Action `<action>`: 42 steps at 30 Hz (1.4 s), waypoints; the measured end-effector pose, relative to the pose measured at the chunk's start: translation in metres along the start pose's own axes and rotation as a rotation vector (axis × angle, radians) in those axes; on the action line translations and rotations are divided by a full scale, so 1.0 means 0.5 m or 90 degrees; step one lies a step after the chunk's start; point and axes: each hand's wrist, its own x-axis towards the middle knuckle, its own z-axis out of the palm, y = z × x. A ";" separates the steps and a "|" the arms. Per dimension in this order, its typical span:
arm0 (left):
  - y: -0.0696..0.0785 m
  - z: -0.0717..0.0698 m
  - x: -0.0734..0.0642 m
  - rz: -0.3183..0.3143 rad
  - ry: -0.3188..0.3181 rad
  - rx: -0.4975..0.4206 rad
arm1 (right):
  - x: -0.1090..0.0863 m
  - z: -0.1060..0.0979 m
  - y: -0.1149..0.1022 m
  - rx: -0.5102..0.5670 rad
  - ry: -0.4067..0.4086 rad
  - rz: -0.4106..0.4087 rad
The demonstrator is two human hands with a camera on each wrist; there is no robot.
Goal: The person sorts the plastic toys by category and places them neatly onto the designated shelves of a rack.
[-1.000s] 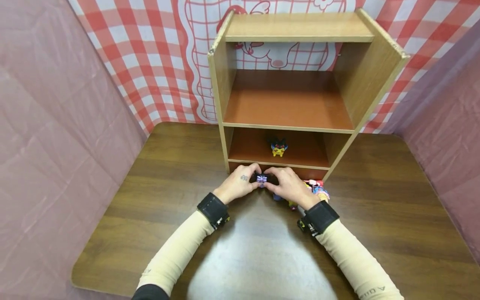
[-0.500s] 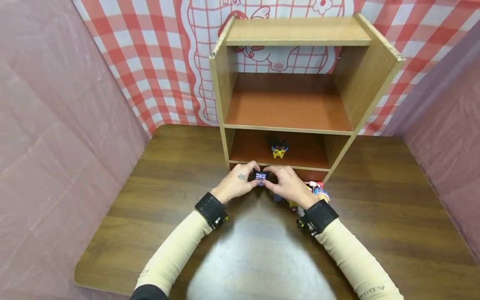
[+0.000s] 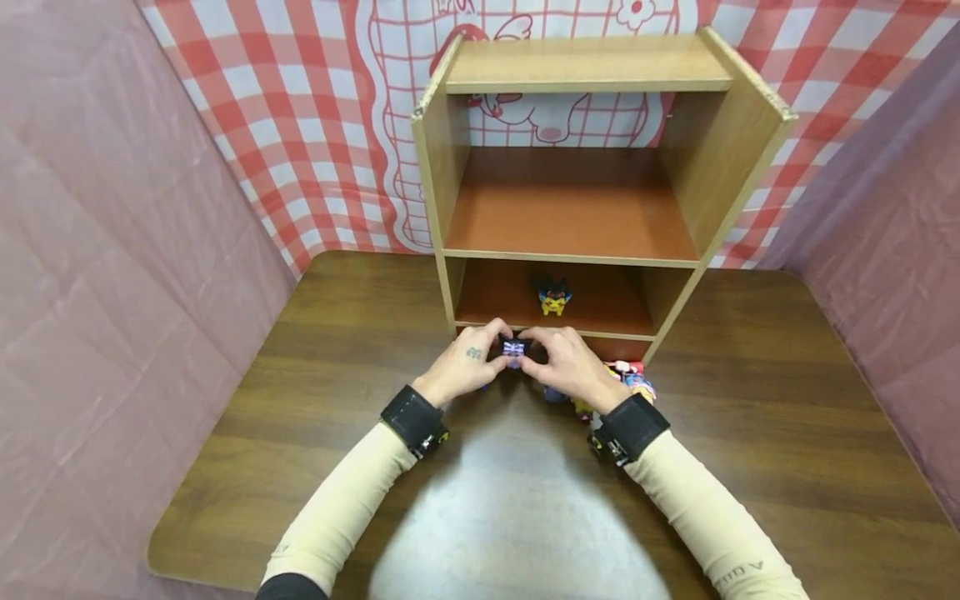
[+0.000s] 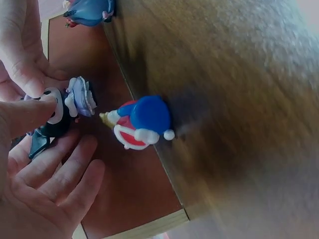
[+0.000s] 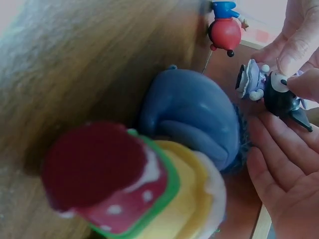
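A small figurine (image 3: 513,348) with a black hood, white face and purple dress hangs between both hands, just before the shelf unit's lower front. Thumb and fingers of the left hand (image 3: 467,360) pinch it from the left. From the right, the right hand (image 3: 572,367) grips it the same way. In the right wrist view the figurine's black head (image 5: 279,102) lies between the thumbs and fingers, tilted sideways. A blue-and-red figurine (image 4: 149,117) stands close by on the left. Near the right hand are a grey-blue figurine (image 5: 187,107) and one with a dark red top (image 5: 89,169).
A wooden shelf unit (image 3: 577,257) stands on the brown table (image 3: 360,333). On its lower shelf sits a yellow figurine (image 3: 553,302) with a dark hood. More colourful figurines (image 3: 637,385) cluster beside the right wrist. A checked cloth (image 3: 300,125) hangs behind.
Both hands, with the hooded figurine, have shifted slightly left and up in the head view, closer to the lower shelf's edge. A bit of blue now shows below the left hand.
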 end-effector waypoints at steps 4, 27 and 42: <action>-0.001 -0.010 0.000 0.002 -0.002 -0.007 | 0.007 -0.003 -0.005 0.001 0.006 -0.012; 0.005 -0.050 0.010 -0.016 0.038 -0.129 | 0.049 -0.012 -0.033 0.003 0.054 -0.052; 0.014 -0.076 0.021 -0.014 0.069 -0.116 | 0.067 -0.030 -0.045 0.011 0.082 -0.063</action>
